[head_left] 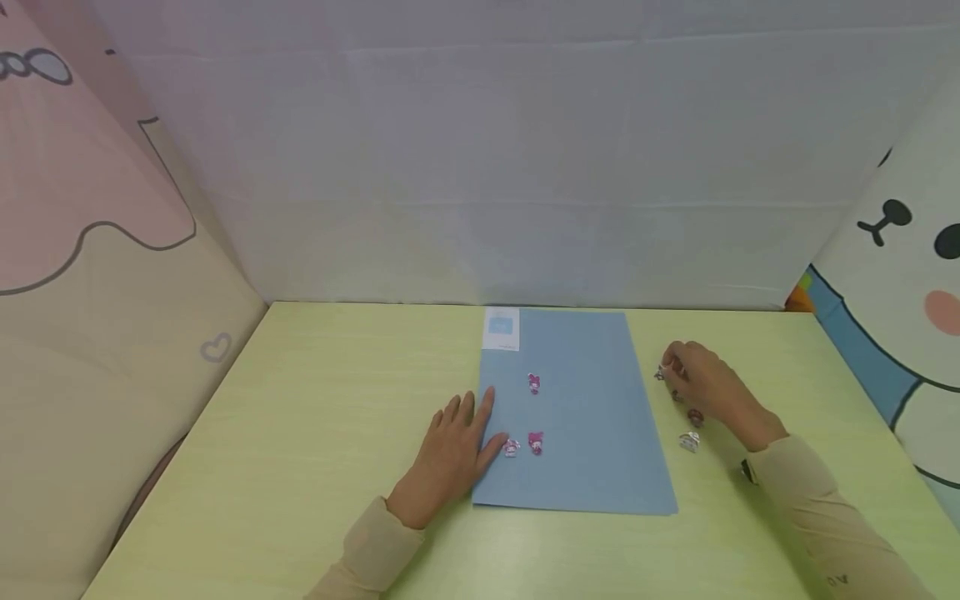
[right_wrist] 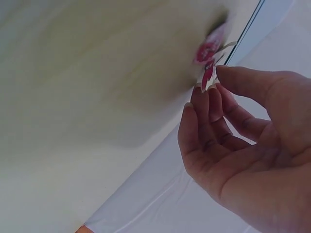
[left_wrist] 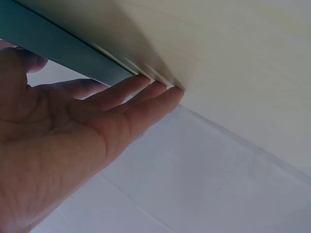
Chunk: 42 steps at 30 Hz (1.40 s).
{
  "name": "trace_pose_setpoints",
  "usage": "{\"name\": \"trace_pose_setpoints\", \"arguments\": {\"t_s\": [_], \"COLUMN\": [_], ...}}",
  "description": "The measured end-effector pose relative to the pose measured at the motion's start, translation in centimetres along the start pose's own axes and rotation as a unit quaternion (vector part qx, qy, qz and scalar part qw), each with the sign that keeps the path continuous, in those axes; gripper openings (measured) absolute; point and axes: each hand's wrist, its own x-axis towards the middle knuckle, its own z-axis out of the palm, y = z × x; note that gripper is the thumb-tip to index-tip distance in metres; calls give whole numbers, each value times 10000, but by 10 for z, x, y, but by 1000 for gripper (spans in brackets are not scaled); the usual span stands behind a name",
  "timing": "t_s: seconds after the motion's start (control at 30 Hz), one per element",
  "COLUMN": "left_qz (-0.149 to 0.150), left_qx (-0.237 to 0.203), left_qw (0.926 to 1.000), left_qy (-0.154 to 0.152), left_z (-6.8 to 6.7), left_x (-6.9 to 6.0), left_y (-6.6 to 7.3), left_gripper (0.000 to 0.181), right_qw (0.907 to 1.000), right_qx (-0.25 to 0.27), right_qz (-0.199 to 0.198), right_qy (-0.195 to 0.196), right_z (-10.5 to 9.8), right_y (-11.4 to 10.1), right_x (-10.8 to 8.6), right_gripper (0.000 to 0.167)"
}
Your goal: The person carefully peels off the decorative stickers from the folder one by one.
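Note:
A blue sheet point(head_left: 592, 400) lies on the table with several small pink cartoon stickers on it, one of them a sticker point(head_left: 535, 442) near its lower left. My left hand point(head_left: 446, 458) rests flat across the sheet's left edge, fingers spread; its thumb tip touches or nearly touches another sticker point(head_left: 512, 448). Right of the sheet, my right hand point(head_left: 705, 383) is low over the table. In the right wrist view its thumb and fingertips pinch a small pink sticker point(right_wrist: 208, 75). A second pink piece point(right_wrist: 211, 46) shows just beyond it.
Below the right hand lie a dark reddish sticker point(head_left: 695, 417) and a pale one point(head_left: 689, 442). A small dark object point(head_left: 747, 472) sits by the right cuff. A white printed label point(head_left: 501, 328) marks the sheet's top left corner. White cloth point(head_left: 480, 167) hangs behind the table point(head_left: 337, 400).

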Motion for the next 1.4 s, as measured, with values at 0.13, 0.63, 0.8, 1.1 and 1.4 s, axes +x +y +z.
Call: {"name": "trace_pose_setpoints", "arguments": {"t_s": [0.13, 0.63, 0.8, 1.1, 1.4], "left_qz": [-28, 5, 10, -5, 9], "left_qx": [-8, -7, -1, 26, 31], "left_qw": [10000, 10000, 10000, 10000, 10000], "left_qy": [-65, -47, -5, 47, 30], "left_z": [-1, 0, -1, -1, 1], "left_x": [0, -1, -1, -1, 0], "left_y": [0, 0, 1, 0, -1], "left_gripper": [65, 64, 64, 63, 64], "right_qw": [9999, 9993, 9983, 9975, 9948], "right_qx": [-119, -33, 79, 372, 430], "right_qz": [-58, -339, -496, -553, -867], "right_qy": [-20, 178, 295, 230, 325], "right_z": [0, 7, 11, 15, 21], "right_y": [-1, -11, -15, -31, -39], "right_x": [-1, 3, 7, 14, 19], "right_gripper": [6, 8, 9, 11, 10]}}
